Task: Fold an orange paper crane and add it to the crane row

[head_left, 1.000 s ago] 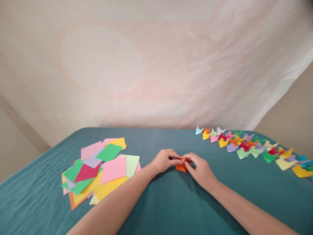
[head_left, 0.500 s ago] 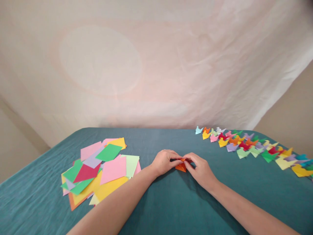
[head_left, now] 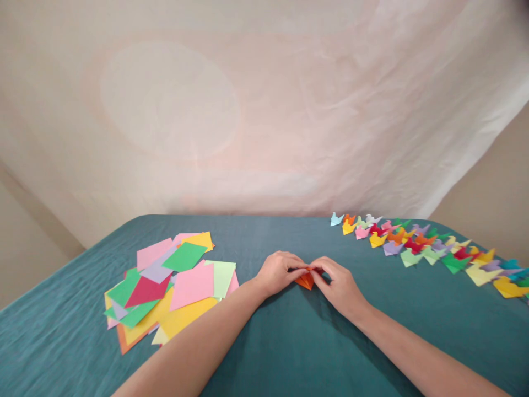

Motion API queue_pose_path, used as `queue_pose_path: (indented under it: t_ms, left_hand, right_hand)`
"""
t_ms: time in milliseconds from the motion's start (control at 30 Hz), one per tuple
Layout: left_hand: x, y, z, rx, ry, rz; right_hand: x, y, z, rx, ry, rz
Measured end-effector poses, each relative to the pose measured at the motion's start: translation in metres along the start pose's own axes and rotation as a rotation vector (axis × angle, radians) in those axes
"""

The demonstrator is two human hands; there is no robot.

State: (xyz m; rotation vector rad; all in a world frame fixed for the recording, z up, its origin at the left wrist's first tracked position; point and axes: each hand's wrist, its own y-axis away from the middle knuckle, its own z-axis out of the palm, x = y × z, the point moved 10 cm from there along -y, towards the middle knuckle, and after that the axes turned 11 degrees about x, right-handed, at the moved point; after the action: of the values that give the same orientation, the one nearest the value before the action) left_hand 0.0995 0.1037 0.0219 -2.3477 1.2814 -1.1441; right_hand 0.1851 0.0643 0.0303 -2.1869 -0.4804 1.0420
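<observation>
A small folded piece of orange paper [head_left: 305,282] is pinched between both hands, just above the green cloth near the middle of the table. My left hand [head_left: 280,272] grips its upper left part between thumb and fingers. From the other side, my right hand [head_left: 336,282] pinches the upper right part, its fingertips almost meeting those of the left. Fingers cover the top of the paper, while a creased lower point shows beneath them.
Loose sheets of coloured paper [head_left: 192,285] lie in an overlapping pile at the left. Several folded paper birds [head_left: 413,256] stand in rows along the right side. A teal cloth [head_left: 268,353] covers the table, and a pale sheet [head_left: 273,110] hangs behind it.
Both hands stay nearly in place, still pinching the orange paper. The paper has tilted slightly between the fingers; nothing else has moved.
</observation>
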Motion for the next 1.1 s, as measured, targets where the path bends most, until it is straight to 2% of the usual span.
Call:
queue_pose_path:
  t_ms: [667,900,1100]
  left_hand:
    - [0.0008,0.0008,0.0015,-0.024,-0.08,0.03]
    - [-0.0035,0.0018,-0.0007,-0.011,-0.226,0.025]
    - [0.0029,0.0025,-0.0015,-0.045,-0.374,0.086]
  right_hand:
    - [-0.005,-0.0015,-0.0037,0.018,0.001,-0.031]
    - [-0.0094,0.0011,0.0001,-0.027,0.091,-0.098]
    - [-0.0051,0.0016,0.0043,-0.062,0.158,-0.066]
